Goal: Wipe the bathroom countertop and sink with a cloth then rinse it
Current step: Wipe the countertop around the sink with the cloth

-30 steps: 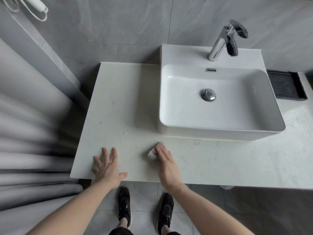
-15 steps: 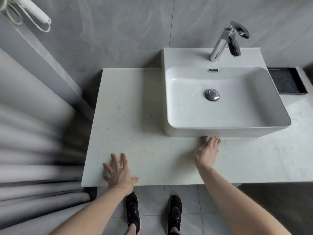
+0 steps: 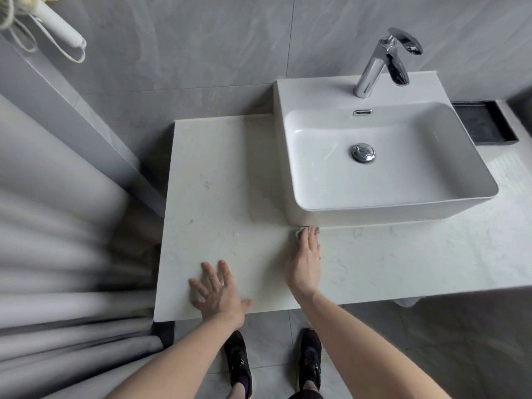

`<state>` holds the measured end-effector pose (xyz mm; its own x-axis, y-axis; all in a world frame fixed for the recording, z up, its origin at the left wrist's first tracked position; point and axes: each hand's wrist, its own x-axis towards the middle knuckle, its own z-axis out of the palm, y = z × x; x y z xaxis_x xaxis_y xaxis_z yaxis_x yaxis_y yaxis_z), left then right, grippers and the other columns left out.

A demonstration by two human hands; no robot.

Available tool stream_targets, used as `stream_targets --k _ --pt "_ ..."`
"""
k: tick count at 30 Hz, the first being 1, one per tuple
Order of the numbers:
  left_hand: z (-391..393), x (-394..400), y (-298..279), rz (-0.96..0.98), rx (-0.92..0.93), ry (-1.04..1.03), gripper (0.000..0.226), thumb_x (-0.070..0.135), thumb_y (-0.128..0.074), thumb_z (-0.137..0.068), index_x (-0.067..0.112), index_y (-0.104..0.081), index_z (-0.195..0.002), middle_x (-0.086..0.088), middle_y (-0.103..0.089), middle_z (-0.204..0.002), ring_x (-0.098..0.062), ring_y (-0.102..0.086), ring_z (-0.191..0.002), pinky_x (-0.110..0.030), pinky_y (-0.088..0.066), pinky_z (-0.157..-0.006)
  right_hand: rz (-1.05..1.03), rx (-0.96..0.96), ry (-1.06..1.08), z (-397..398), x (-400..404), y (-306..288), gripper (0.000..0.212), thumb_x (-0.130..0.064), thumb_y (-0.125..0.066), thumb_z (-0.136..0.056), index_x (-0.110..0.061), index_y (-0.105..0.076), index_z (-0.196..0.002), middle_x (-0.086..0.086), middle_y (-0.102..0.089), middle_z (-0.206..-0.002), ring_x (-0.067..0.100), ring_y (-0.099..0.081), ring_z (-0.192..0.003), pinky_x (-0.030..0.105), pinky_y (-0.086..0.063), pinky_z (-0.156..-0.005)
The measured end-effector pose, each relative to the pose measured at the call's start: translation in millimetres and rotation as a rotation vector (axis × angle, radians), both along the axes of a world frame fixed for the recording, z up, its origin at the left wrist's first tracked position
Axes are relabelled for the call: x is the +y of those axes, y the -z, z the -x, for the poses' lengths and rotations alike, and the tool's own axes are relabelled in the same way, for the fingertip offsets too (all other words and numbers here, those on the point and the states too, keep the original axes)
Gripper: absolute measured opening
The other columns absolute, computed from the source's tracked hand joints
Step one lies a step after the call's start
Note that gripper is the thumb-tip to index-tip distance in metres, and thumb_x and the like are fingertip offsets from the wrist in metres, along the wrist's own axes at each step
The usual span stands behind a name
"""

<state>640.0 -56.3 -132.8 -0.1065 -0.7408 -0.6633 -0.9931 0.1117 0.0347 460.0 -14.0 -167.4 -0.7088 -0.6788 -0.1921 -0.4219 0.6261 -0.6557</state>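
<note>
Evidently mid-wipe: the right hand [image 3: 304, 262], fingers straight and together, presses a small cloth [image 3: 300, 231] on the countertop [image 3: 230, 197] at the vessel sink's [image 3: 403, 216] seven o'clock corner. Left hand [image 3: 216, 295] lies flat, fingers spread. Basin wiping and rinsing likely remain.

Large grey stone-look wall tiles [image 3: 201, 41] covered the wall, and pale grey square floor tiles [image 3: 273, 355] lay below. A light grey pleated curtain [image 3: 57, 254] hung at the left, blurred. A shallow black rectangular tray [image 3: 486, 125] sat at the right, by the wall.
</note>
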Motion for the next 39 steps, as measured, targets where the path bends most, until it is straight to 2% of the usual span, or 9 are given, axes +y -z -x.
stream_targets --k 3,6,8,12,17,24,29,35,39 --pt "-1.1 -1.0 -2.2 0.005 -0.019 0.024 0.116 0.061 -0.064 -0.088 0.028 0.024 -0.157 -0.012 0.036 -0.161 -0.054 0.017 -0.149 -0.064 -0.018 -0.120 0.021 0.087 -0.155 21.4 30.3 2.0 0.088 0.018 -0.034 -0.077 -0.008 -0.034 -0.160 0.005 -0.026 -0.170 0.017 -0.018 -0.159 0.036 -0.020 -0.129" --pt "-4.8 -1.2 -4.6 0.022 -0.024 0.064 0.117 0.064 -0.063 -0.087 0.028 0.023 -0.157 -0.013 0.033 -0.163 -0.054 0.012 -0.150 -0.062 -0.021 -0.121 0.075 0.065 0.045 50.4 57.0 -3.1 0.070 0.009 -0.031 -0.077 -0.010 -0.054 -0.140 0.013 -0.054 -0.151 0.031 -0.049 -0.141 0.043 -0.044 -0.112" --pt "-10.3 -1.4 -6.5 0.047 -0.031 0.114 0.117 0.067 -0.062 -0.086 0.028 0.020 -0.158 -0.012 0.029 -0.164 -0.053 0.007 -0.151 -0.060 -0.025 -0.120 0.113 0.056 0.217 75.1 67.8 -6.1 0.056 -0.001 -0.025 -0.072 -0.014 -0.053 -0.119 0.017 -0.061 -0.132 0.040 -0.059 -0.121 0.051 -0.051 -0.099" --pt "-31.0 -7.7 -13.0 0.122 -0.033 0.284 0.108 0.066 -0.059 -0.088 0.031 0.014 -0.159 -0.007 0.018 -0.168 -0.045 -0.011 -0.150 -0.045 -0.045 -0.109 0.028 0.160 0.236 108.9 72.7 3.5 0.046 -0.003 -0.032 -0.081 -0.004 -0.053 -0.122 0.022 -0.053 -0.137 0.042 -0.042 -0.139 0.056 -0.035 -0.117" --pt "-59.6 -19.6 -19.7 0.140 0.044 0.413 0.097 0.055 -0.062 -0.092 0.036 0.004 -0.161 0.004 0.013 -0.169 -0.030 -0.022 -0.144 -0.037 -0.050 -0.100 -0.255 0.270 0.053 73.2 62.8 21.8 0.065 -0.022 -0.035 -0.097 -0.017 -0.028 -0.161 0.005 -0.017 -0.173 0.033 -0.010 -0.158 0.057 -0.013 -0.124" --pt "-85.9 -28.8 -18.0 0.112 0.184 0.429 0.084 0.042 -0.063 -0.094 0.037 -0.011 -0.160 0.014 0.010 -0.168 -0.024 -0.014 -0.149 -0.040 -0.043 -0.110 -0.069 0.192 -0.379 -58.9 33.8 12.1 0.088 -0.007 -0.049 -0.083 -0.024 -0.022 -0.165 -0.004 -0.002 -0.174 0.020 0.008 -0.161 0.050 0.000 -0.130" --pt "-115.3 -47.6 -11.7 0.168 0.243 0.296 0.079 0.040 -0.064 -0.091 0.032 -0.022 -0.158 0.004 -0.002 -0.169 -0.026 -0.017 -0.149 -0.039 -0.033 -0.117 -0.020 0.111 -0.611 -88.2 31.8 8.8 0.090 -0.003 -0.043 -0.077 -0.021 -0.027 -0.164 -0.009 -0.007 -0.172 0.015 0.001 -0.161 0.034 0.000 -0.130" --pt "-151.7 -81.5 -1.8 0.145 0.258 -0.043 0.089 0.035 -0.063 -0.093 0.022 -0.009 -0.162 -0.008 -0.010 -0.169 -0.036 -0.026 -0.149 -0.042 -0.029 -0.120 0.084 0.061 -0.283 -12.4 66.0 -3.0 0.082 0.013 -0.040 -0.076 -0.013 -0.050 -0.153 -0.003 -0.036 -0.165 0.012 -0.027 -0.155 0.027 -0.018 -0.128" --pt "-166.3 -84.9 6.5 0.003 0.339 -0.133 0.089 0.028 -0.060 -0.097 0.027 -0.001 -0.163 -0.005 -0.031 -0.164 -0.030 -0.032 -0.149 -0.037 -0.029 -0.119 -0.086 0.176 -0.001 59.5 102.1 -5.4 0.070 0.016 -0.043 -0.087 -0.007 -0.048 -0.153 0.009 -0.033 -0.167 0.022 -0.024 -0.157 0.041 -0.019 -0.129"
